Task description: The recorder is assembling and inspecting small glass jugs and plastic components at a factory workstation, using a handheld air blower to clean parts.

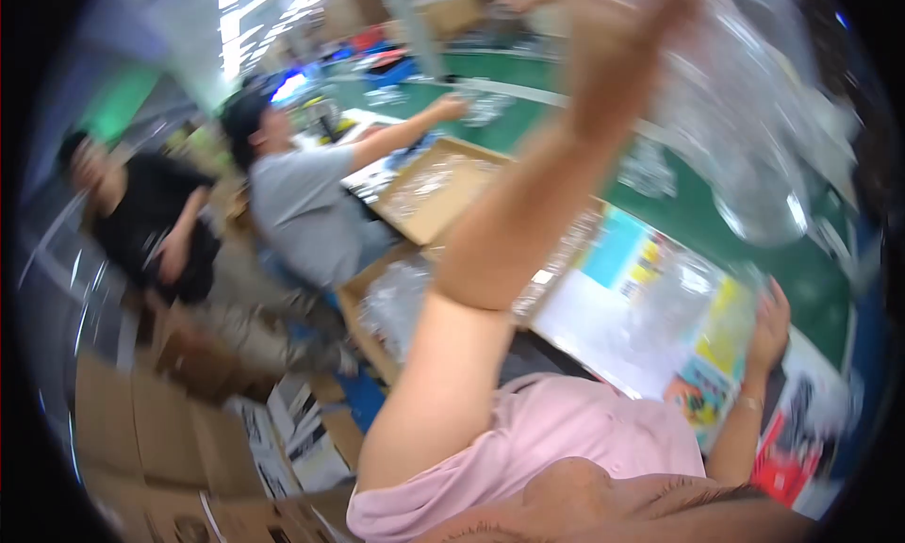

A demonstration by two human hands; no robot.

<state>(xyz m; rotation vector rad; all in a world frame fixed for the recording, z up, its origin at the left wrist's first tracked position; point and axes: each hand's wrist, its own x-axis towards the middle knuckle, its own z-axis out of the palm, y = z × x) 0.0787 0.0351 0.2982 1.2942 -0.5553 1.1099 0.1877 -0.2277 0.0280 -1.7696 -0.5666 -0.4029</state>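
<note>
My left arm reaches up across the view, and my left hand (636,34) is a blur at the top, its fingers smeared. Just right of it hangs a large sheet or bag of clear plastic (735,138); whether my fingers grip it is not visible. Low on the right, my right hand (771,328) curls its fingers at the edge of a clear plastic shell (743,284). Beneath that shell lie brightly printed cards (712,345) in yellow, blue and white. More clear plastic (674,293) rests on the cards, its shape blurred.
A green work surface (698,204) runs behind the cards, with a clear plastic piece (649,166) on it. Open cardboard boxes (429,224) of clear plastic pieces stand to the left. A grey-shirted person (302,199) reaches over the surface; a black-shirted person (156,218) is farther left. Cartons (151,425) fill the lower left.
</note>
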